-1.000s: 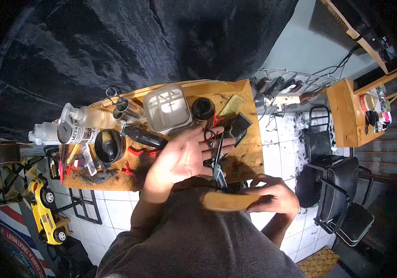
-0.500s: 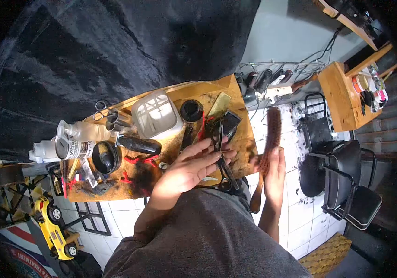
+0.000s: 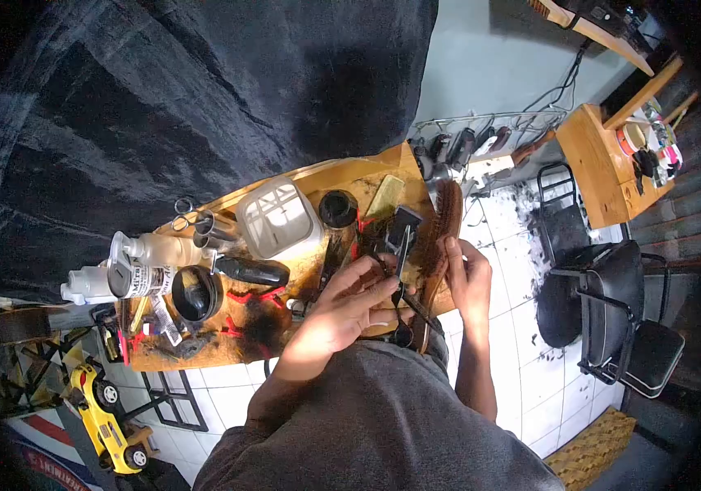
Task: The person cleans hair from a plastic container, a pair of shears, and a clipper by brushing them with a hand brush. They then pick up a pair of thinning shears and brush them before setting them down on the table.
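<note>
My right hand [image 3: 468, 278] grips a long wooden brush [image 3: 444, 217] with brown bristles by its side, thumb and fingers pinching the back. The brush stands along the table's right edge, its handle pointing toward my body. My left hand [image 3: 349, 304] is closed around slim dark-and-silver scissors [image 3: 404, 252], their metal part pointing away from me. The lower part of the scissors is partly hidden by my fingers. Beyond them lies a dark hair clipper [image 3: 406, 219] on the wooden table [image 3: 375, 173]. A yellowish comb [image 3: 385, 196] rests behind the clipper.
A white basket [image 3: 281, 217], a black jar [image 3: 338, 209], a black bowl [image 3: 196, 293], a dark clipper [image 3: 250, 271] and plastic bottles [image 3: 142, 274] crowd the table, with red clips and loose hair. At the right are a black chair [image 3: 616, 299] and a wooden cabinet [image 3: 596, 168].
The brush has moved left and nearer to my left hand, and my right grip on it has shifted up. My left fingers have curled in more around the scissors.
</note>
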Motion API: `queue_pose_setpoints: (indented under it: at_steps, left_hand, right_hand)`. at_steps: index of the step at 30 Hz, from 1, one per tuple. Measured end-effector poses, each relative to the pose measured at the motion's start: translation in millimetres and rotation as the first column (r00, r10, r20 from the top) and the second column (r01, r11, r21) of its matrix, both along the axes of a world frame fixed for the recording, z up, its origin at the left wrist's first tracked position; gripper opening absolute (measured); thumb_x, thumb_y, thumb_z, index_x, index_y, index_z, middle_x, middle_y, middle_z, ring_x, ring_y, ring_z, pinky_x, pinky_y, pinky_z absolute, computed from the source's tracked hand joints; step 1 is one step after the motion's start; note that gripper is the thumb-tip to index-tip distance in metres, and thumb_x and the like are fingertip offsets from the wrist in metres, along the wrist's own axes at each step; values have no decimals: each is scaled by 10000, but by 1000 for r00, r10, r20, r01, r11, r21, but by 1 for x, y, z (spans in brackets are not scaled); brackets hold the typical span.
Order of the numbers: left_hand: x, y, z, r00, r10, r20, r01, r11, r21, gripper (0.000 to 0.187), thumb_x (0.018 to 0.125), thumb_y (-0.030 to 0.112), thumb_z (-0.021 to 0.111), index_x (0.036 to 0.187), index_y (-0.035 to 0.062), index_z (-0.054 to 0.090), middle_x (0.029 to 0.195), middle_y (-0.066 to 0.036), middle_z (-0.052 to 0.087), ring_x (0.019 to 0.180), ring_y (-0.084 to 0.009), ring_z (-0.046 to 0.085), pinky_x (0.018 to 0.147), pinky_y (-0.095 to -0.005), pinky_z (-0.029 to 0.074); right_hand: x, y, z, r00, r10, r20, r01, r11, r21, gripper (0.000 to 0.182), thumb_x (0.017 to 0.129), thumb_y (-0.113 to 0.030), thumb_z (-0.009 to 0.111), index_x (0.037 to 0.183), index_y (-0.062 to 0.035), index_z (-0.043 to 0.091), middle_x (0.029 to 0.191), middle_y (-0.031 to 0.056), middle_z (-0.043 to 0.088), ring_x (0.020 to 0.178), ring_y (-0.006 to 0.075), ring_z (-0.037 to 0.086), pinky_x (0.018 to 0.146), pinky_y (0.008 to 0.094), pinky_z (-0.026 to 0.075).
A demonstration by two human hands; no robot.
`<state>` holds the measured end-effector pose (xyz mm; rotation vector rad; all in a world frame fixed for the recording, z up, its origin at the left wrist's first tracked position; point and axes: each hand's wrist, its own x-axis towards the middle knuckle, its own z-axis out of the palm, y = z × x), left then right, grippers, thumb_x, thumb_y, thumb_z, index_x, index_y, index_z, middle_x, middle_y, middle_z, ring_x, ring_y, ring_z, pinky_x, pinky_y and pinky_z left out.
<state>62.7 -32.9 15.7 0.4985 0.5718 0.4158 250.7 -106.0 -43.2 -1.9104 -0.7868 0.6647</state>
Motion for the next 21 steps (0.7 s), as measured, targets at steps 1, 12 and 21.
queue_pose_setpoints:
  at_steps: [1,12,21]
  left_hand:
    - [1,0,0,1000,14,-11,-14,1000,25,236,940,24,480,1176,15,476,1101,-83,543,1006,-219,596,858,-412,549]
    - [4,-4,10,989,136,-50,-121,964,235,241,926,22,515,1164,33,479,1053,-76,553,950,-169,602,859,-362,548]
    - [7,12,2,993,52,-111,-20,961,274,363,942,121,523,1288,63,429,1085,-105,603,782,-105,580,615,-170,466]
  right_hand:
    - [0,1,-3,1000,2,1,-2,1000,2,300,938,-234,538,988,42,643,767,165,663,725,218,651,673,322,485]
    - [-3,3,-4,983,-99,155,72,983,169,190,875,-75,578,1041,-2,636,784,111,612,639,166,562,540,274,437]
    - [-21,-4,56,900,435,22,-408,824,393,349,769,-20,667,1106,0,581,1074,148,591,916,224,586,782,293,456]
